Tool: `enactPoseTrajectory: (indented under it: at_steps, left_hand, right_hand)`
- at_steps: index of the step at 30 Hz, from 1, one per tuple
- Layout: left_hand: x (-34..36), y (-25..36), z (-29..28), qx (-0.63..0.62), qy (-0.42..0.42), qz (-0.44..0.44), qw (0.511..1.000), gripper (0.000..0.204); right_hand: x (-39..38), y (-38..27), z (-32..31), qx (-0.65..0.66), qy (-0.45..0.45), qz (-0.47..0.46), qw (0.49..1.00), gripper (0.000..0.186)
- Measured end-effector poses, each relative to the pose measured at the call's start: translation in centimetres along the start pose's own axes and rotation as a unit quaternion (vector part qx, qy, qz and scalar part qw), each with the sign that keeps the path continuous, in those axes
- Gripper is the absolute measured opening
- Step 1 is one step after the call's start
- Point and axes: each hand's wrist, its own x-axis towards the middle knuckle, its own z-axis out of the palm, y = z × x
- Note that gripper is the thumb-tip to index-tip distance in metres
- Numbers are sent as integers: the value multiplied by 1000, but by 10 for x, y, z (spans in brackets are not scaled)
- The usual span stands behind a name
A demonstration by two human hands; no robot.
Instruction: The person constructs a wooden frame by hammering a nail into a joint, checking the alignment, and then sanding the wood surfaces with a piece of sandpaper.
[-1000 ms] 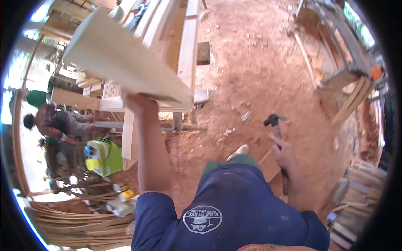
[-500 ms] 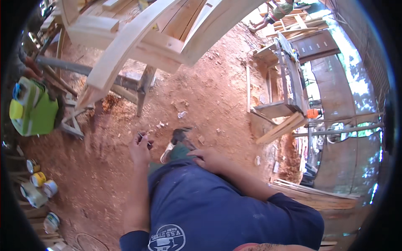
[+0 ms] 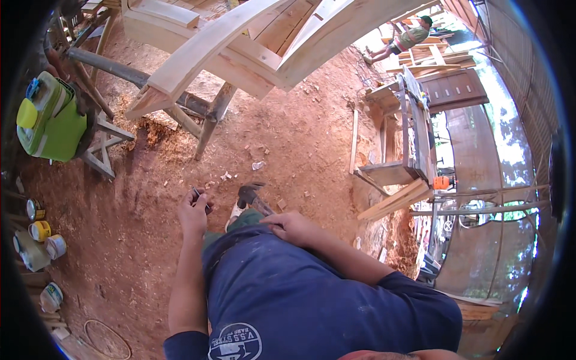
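Note:
My right hand [image 3: 290,228] is closed in front of my waist, around the handle of a claw hammer [image 3: 251,193]. The dark hammer head points away from me over the ground, and the lower end of the handle is hidden. My left hand [image 3: 194,211] is raised to the left of the hammer, its fingers pinched on a small, thin, dark piece too small to name. Ahead of both hands, a pale wooden frame [image 3: 204,51] with curved timbers rests on a trestle [image 3: 211,117] of round poles. Neither hand touches it.
A green jug [image 3: 57,123] with a yellow cap stands at the left on a wooden support. Several tubs, including a yellow tub [image 3: 39,231], line the left edge. A wooden bench frame [image 3: 396,171] stands right. Another person [image 3: 411,37] is at the far right, near stacked timber.
The view has shifted, so the wooden frame sits farther right and more of the person shows. More of the hammer head is visible. Both hands keep nearly the same hold.

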Motion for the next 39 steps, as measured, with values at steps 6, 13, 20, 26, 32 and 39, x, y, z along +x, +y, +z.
enactPoseTrajectory:
  at_steps: [6,13,20,26,32,39]
  left_hand:
    - [-3,-1,5,9,-19,-2,1000,18]
    - [8,-23,15,17,-25,-20,999,18]
    - [1,-12,19,143,-58,-19,988,20]
    - [-12,45,90,281,2,5,960,25]
    - [-5,124,208,25,38,49,998,22]
    - [3,241,345,-47,180,217,958,24]
  right_hand:
    - [-7,-10,2,7,20,28,999,33]
    - [-10,15,-3,3,10,19,1000,31]
    - [3,49,-26,72,15,-28,997,36]
    - [20,125,-57,231,6,-50,972,37]
    - [30,217,-94,430,-25,28,902,33]
    - [42,322,-149,546,121,143,817,23]
